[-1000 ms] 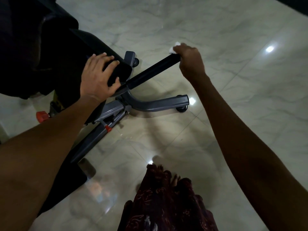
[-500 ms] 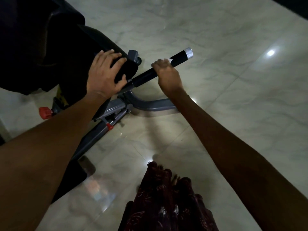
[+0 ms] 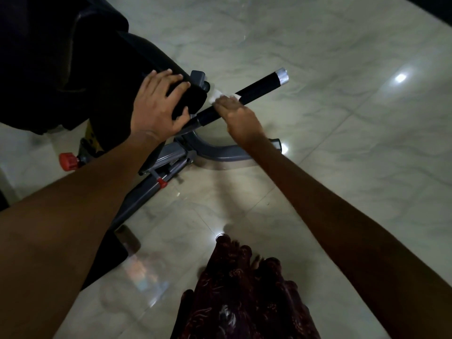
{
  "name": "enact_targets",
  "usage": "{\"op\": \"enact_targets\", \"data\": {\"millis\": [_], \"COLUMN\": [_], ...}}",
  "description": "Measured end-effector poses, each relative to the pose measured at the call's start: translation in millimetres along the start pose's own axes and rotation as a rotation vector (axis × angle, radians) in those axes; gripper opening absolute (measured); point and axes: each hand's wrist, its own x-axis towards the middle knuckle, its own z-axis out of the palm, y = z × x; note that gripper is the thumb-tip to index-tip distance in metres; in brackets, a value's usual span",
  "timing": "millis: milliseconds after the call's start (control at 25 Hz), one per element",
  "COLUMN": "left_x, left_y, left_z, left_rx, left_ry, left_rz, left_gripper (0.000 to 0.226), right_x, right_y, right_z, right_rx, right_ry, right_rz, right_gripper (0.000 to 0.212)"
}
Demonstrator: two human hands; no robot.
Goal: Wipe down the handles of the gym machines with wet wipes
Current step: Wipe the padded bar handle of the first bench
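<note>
Dim room; pale, glossy marble-patterned floor tiles (image 3: 342,167) with bright light reflections carry a grey-framed gym machine (image 3: 215,152) with black padding. Left hand (image 3: 156,106), fingers spread flat, rests on the black pad. Right hand (image 3: 241,118) grips the black foam handle bar (image 3: 259,88) mid-length, a white wet wipe (image 3: 215,96) wrapped beneath its fingers.

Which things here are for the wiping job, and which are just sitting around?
For the job:
- right hand, gripping the handle
- white wet wipe, under that hand
- black handle
- left hand, resting on the black pad

Just there:
- red knob
- grey base leg
- shiny floor
</note>
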Motion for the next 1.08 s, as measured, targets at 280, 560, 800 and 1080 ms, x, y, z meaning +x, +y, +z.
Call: {"op": "enact_targets", "data": {"millis": [280, 560, 800, 1080], "left_x": [-0.8, -0.5, 0.0, -0.6], "left_y": [-1.2, 1.1, 2.3, 0.9], "left_z": [1.9, 1.1, -1.0, 0.0], "left_rx": [0.023, 0.010, 0.017, 0.019], "left_ry": [0.000, 0.003, -0.006, -0.009], "left_rz": [-0.001, -0.013, -0.013, -0.018], "left_gripper": [0.044, 0.043, 0.043, 0.043], "right_x": [3.6, -3.1, -6.0, -4.3], "right_y": [-8.4, 31.2, -9.1, 24.2], "right_z": [4.5, 5.6, 24.3, 3.4], "right_rx": [0.023, -0.022, -0.103, -0.152], "right_ry": [0.142, 0.104, -0.049, -0.003], "right_rz": [0.103, -0.205, -0.290, -0.362], "right_gripper": [0.047, 0.048, 0.047, 0.047]}}
